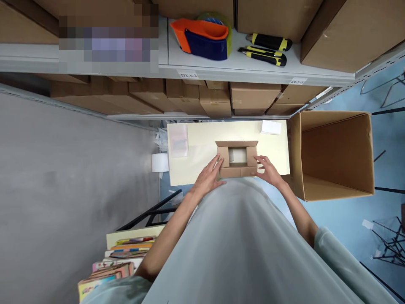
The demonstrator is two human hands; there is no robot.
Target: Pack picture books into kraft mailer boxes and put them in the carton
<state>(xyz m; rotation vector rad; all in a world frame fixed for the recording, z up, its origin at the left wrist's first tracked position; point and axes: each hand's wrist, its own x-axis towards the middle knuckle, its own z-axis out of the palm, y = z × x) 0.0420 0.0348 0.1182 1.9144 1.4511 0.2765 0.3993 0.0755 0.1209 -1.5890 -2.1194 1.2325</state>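
Note:
A small cardboard box (237,170) stands near the front edge of the pale table (202,139). Its side flaps lie partly inward, and through the gap between them something whitish shows inside. At the left side of the box rests my left hand (209,175), fingers spread against the cardboard. My right hand (267,169) is at the opposite side, fingers apart, the tips touching or very near the right flap. Neither hand grips anything.
A large open carton (337,156) stands right of the table. On the table lie a white box (271,127) and clear plastic bags (179,140). The shelf above holds an orange and blue tape dispenser (205,40) and utility knives (268,44). Books (117,261) are stacked at lower left.

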